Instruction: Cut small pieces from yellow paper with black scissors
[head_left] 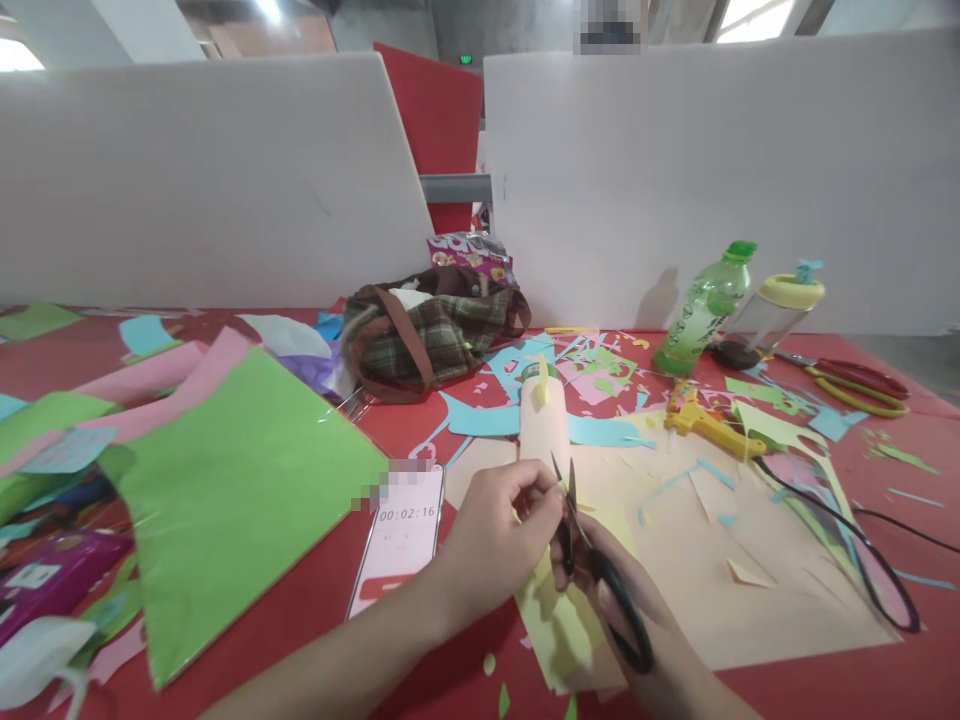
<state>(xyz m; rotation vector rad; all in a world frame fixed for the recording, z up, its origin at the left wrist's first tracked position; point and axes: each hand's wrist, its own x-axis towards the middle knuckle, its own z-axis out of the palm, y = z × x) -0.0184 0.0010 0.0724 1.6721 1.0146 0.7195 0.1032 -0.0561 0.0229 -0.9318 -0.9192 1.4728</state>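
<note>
In the head view, my right hand [637,580] grips a pair of black-handled scissors [636,635], its blades slightly apart and pointing away from me. Close beside the blades, my left hand [506,530] is closed in a pinch; what lies between its fingertips is too small to make out. Just beyond both hands lies a peach paper-covered cylinder [544,420] with a small yellow piece on it and green at its far end. Blue paper strips [484,418] stick out on either side of it. Under my hands is pale yellow paper [562,640].
A phone [397,530] showing a timer lies left of my hands, beside a large green sheet [240,480]. Peach paper [750,570] with scraps spreads right, near a yellow glue gun [709,425]. Behind stand a plaid bag [457,335], green bottle [701,310] and clear jar [772,315].
</note>
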